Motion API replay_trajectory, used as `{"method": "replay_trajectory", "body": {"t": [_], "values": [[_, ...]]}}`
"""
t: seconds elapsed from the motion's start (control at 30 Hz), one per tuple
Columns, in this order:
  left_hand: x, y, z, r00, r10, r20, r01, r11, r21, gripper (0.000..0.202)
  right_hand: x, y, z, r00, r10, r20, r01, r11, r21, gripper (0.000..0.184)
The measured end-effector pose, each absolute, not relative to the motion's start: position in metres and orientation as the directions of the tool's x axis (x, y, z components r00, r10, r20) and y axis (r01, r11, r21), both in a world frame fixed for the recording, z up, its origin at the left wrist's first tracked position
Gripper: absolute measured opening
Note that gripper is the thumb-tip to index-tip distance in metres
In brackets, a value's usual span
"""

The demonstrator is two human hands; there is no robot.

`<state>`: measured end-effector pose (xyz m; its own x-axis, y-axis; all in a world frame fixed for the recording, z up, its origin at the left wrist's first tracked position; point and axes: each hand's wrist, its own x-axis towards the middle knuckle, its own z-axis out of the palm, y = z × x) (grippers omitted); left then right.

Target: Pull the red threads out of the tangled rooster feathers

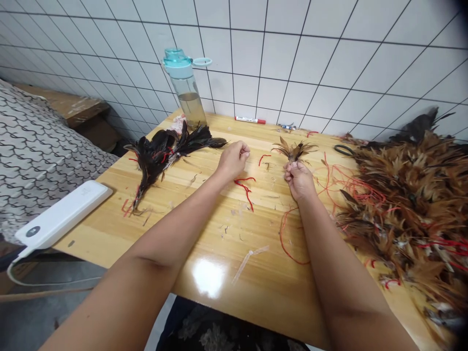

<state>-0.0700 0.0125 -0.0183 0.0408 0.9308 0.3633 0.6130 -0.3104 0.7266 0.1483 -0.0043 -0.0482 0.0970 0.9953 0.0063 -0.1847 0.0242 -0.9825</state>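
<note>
Right hand (pixel 300 183) over the table (pixel 219 239), fingers closed in a pinch around the base of a small brown feather bundle (pixel 293 148). Bundle sits just past the fingertips, stems in the grip, plumes fanning out away from the person toward the wall. Left hand (pixel 233 160) is apart from the bundle, off to its left; fingers curled in, thumb drawn close to the index finger. Cannot tell if something thin is pinched there; nothing sizeable shows in it.

Between the hands, a short red thread piece (pixel 263 157) lies on the table; more red thread (pixel 249 189) lies nearer the person, just below the left hand. A loose tangle of red string (pixel 360 185) spreads right of the right hand, one strand looping down beside the right forearm. Big brown feather pile (pixel 413 170) on the right side, red strands among it, black scissors handle (pixel 344 149) at its far left edge. Dark feather bunches (pixel 155 153) lie left of the left hand, long tips pointing toward it, a water bottle (pixel 190 97) upright behind them. Red-capped marker (pixel 250 120) near the tiled wall (pixel 248 53). Clear plastic strip (pixel 242 265) near the front edge, between the forearms. White power bank (pixel 68 214) at the left edge, cable plugged in.
</note>
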Motion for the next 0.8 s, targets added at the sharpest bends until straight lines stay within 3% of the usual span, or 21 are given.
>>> {"method": "replay_trajectory", "body": {"t": [0.17,0.3,0.43,0.57,0.7,0.8], "values": [[-0.089,0.014,-0.016,0.216,0.968,0.126,0.586,-0.232,0.777,0.004,0.148,-0.005,-0.049,0.107,0.994,-0.005,-0.199,0.016,-0.980,0.032],[-0.098,0.013,-0.010,0.416,0.909,-0.035,0.503,-0.198,0.842,0.011,0.148,-0.003,-0.051,0.104,0.994,0.016,-0.154,0.032,-0.988,0.035],[-0.100,0.016,-0.010,0.572,0.803,-0.168,0.590,-0.260,0.764,0.017,0.147,-0.002,-0.052,0.104,0.994,0.037,-0.136,0.051,-0.989,0.036],[-0.095,0.016,-0.010,0.613,0.784,-0.098,0.632,-0.412,0.657,0.003,0.146,-0.003,-0.050,0.111,0.994,0.009,-0.161,0.027,-0.987,0.035],[-0.091,0.012,-0.009,0.529,0.845,0.074,0.487,-0.374,0.789,0.004,0.144,-0.005,-0.048,0.092,0.996,0.007,-0.141,0.020,-0.990,0.033],[-0.085,0.010,-0.011,0.418,0.900,0.120,0.341,-0.278,0.898,0.004,0.143,-0.006,-0.046,0.063,0.998,0.015,-0.165,0.025,-0.986,0.032]]}}
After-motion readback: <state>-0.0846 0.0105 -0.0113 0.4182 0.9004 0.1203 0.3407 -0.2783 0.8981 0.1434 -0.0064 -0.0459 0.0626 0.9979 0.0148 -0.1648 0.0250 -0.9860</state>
